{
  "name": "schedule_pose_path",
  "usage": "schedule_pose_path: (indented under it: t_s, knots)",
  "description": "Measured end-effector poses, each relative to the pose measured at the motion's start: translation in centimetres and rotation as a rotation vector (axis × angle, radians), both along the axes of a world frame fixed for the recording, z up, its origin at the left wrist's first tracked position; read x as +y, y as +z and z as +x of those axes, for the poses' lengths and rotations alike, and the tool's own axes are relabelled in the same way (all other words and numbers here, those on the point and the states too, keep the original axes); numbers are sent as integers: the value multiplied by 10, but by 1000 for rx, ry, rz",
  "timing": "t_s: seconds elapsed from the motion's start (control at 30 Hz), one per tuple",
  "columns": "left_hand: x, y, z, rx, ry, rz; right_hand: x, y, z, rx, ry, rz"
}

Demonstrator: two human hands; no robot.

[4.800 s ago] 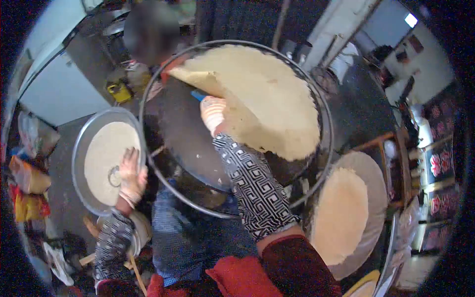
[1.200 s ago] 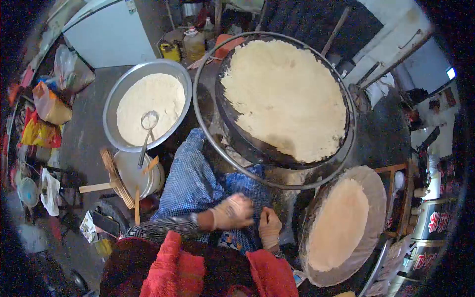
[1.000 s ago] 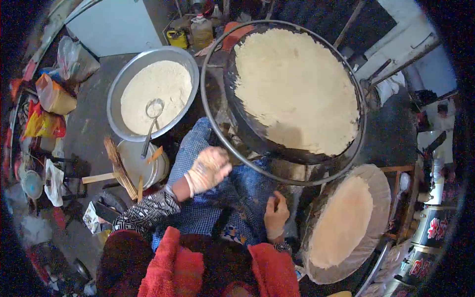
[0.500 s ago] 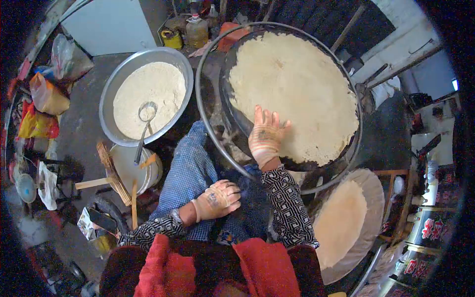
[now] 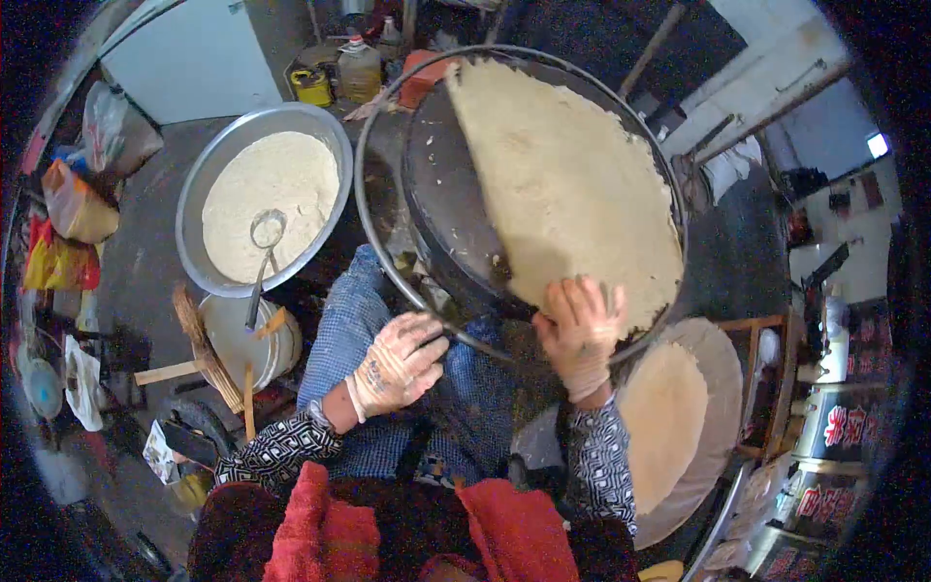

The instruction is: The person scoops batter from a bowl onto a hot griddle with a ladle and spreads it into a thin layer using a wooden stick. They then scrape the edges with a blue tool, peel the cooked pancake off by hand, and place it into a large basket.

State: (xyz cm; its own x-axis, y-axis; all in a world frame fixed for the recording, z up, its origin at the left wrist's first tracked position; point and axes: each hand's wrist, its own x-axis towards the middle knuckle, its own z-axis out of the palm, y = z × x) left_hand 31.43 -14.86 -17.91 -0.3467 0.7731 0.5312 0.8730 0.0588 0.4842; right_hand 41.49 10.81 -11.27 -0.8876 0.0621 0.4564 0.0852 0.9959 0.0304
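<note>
A large thin pale flatbread (image 5: 582,184) lies on the right part of a round black griddle (image 5: 451,170), its left edge nearly straight. My right hand (image 5: 587,330), in a thin glove, is at the flatbread's lower edge. Its fingers lie over the edge with the thumb to the left; what is under the fingers is hidden. My left hand (image 5: 398,367), gloved too, is above my lap near the griddle's surrounding metal ring (image 5: 373,228). Its fingers are loosely bent and apart, with nothing visible in them.
Left of the griddle stands a metal basin (image 5: 189,218) of pale batter or flour with a ladle (image 5: 262,281). Below it is a white bucket (image 5: 281,354) with wood sticks (image 5: 199,335). At lower right, a round tray (image 5: 722,407) bears another flatbread (image 5: 664,417).
The flatbread's left side has come away from the griddle, baring dark surface there. My right hand has moved right and down to its lower edge. My left hand has risen slightly from my lap.
</note>
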Motion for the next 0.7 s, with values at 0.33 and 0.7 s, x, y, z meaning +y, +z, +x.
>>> schedule_pose_path:
  t_s: [0.33, 0.7]
  knots:
    - [146, 13, -76, 368, 178, -452, -34, -108, 113, 698, -704, -1344]
    - [76, 10, -16, 254, -16, -290, 79, -167, 111, 679, -501, -1559]
